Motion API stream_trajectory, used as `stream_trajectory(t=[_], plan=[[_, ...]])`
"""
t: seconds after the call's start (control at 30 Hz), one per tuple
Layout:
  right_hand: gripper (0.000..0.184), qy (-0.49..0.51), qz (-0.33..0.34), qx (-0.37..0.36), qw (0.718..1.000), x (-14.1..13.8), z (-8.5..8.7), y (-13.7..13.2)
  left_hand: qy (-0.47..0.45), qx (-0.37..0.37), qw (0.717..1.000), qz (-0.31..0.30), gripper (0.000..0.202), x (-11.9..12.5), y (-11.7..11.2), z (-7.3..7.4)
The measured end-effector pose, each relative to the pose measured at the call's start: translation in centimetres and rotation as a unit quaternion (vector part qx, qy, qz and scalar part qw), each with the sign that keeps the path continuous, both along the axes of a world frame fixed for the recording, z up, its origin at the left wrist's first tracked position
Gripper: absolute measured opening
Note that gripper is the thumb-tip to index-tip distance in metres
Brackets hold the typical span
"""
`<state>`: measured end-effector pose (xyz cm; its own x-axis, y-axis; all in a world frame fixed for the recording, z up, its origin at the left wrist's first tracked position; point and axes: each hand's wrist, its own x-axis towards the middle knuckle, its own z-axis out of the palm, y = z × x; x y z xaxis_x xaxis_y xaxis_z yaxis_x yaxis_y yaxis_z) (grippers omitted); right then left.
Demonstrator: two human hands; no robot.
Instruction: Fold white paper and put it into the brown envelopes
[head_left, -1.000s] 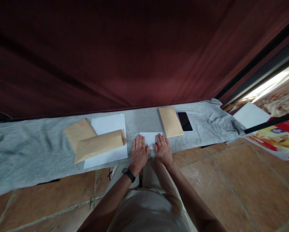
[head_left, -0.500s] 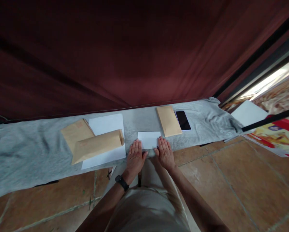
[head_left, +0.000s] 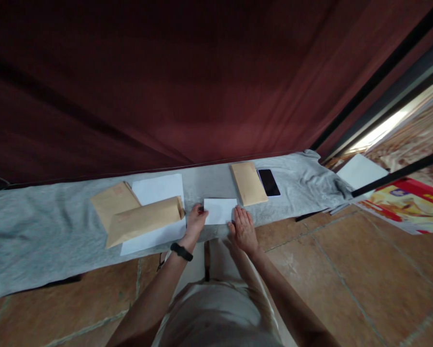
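A small white rectangle of paper (head_left: 220, 211) lies flat between my hands on the grey cloth. At its left edge, my left hand (head_left: 196, 219) is closed, thumb and fingers pinching the paper's side. My right hand (head_left: 244, 230) rests flat along the right edge, its fingers stretched out and touching the paper. Just beyond the right hand is a brown envelope (head_left: 249, 183). Left of my left hand, another brown envelope (head_left: 144, 220), puffed at its end, lies over large white sheets (head_left: 158, 187).
A further brown envelope (head_left: 113, 200) lies partly under the puffed one. A phone (head_left: 269, 183) sits beside the right envelope. Grey cloth (head_left: 39, 231) covers the narrow bench, with a dark red curtain (head_left: 202, 96) behind. Right of it are a black bar (head_left: 400, 172) and a colourful box (head_left: 408, 205).
My left hand has gone from lying flat to pinching the paper's left edge, its wrist turned. The right hand stays flat at the right edge. The view has shifted slightly.
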<state>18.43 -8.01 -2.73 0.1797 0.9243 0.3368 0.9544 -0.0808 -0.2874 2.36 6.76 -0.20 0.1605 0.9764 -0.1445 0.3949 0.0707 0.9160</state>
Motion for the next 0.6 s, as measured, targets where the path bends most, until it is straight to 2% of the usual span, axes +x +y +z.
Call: stream_trajectory(t=[0.13, 0.3, 0.4, 0.47, 0.5, 0.6], plan=[[0.062, 0.005, 0.001, 0.001, 1.0, -0.1, 0.9, 0.2, -0.052, -0.057, 0.997, -0.011, 0.011, 0.0, -0.8, 1.8], [0.065, 0.046, 0.062, 0.005, 0.997, -1.2, 3.6, 0.7, -0.123, -0.086, 0.988, -0.031, 0.021, 0.2, -2.5, 5.5], [0.051, 0.168, 0.061, 0.021, 0.984, -2.1, 5.0, 1.5, -0.203, -0.093, 0.974, -0.032, 0.034, 0.3, -3.2, 7.6], [0.045, 0.31, 0.015, 0.051, 0.949, -2.6, 5.6, 2.3, -0.244, -0.086, 0.966, -0.014, 0.042, 0.1, -3.4, 8.1], [0.044, 0.392, -0.013, 0.069, 0.917, -2.8, 5.8, 2.8, -0.247, -0.082, 0.966, 0.005, 0.043, -0.1, -3.5, 8.0], [0.041, 0.613, -0.067, 0.115, 0.779, -3.7, 5.7, 4.1, -0.202, -0.093, 0.973, 0.067, 0.04, -0.6, -3.5, 6.3]])
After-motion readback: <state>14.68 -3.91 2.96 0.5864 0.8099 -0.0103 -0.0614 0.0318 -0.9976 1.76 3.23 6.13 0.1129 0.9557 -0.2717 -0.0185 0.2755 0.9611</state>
